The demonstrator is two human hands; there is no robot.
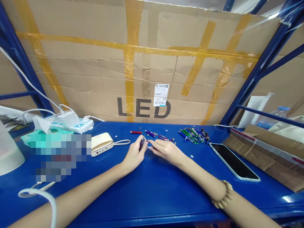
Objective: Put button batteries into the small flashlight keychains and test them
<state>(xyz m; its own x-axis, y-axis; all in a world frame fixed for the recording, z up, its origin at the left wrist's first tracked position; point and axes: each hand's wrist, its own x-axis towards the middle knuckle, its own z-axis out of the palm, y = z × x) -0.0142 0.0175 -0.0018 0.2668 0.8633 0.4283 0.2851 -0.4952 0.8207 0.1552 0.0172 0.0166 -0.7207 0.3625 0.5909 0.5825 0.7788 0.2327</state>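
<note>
The left hand (pixel 136 155) is curled shut around a dark purple cylindrical mini flashlight (pixel 142 143), its top end showing above the fingers. The right hand (pixel 166 151) lies just beside it, its fingers almost closed and pinching a thin silver rod (pixel 150 147) against the flashlight (the rod is too small to see well). A round-beaded wooden bracelet (pixel 223 194) circles the right wrist.

Just ahead of the hands, on the blue table (pixel 152 193), lie a red cylindrical mini flashlight (pixel 136 132), a purple cylindrical mini flashlight (pixel 150 133) and a red metal carabiner clip (pixel 162 137). Farther right is a heap of green and blue carabiner flashlights (pixel 191 135). Small silver discs (pixel 190 156) are scattered about. A cream-and-gold power bank (pixel 102 144) sits to the left, and a black-screened smartphone (pixel 234 161) to the right.
</note>
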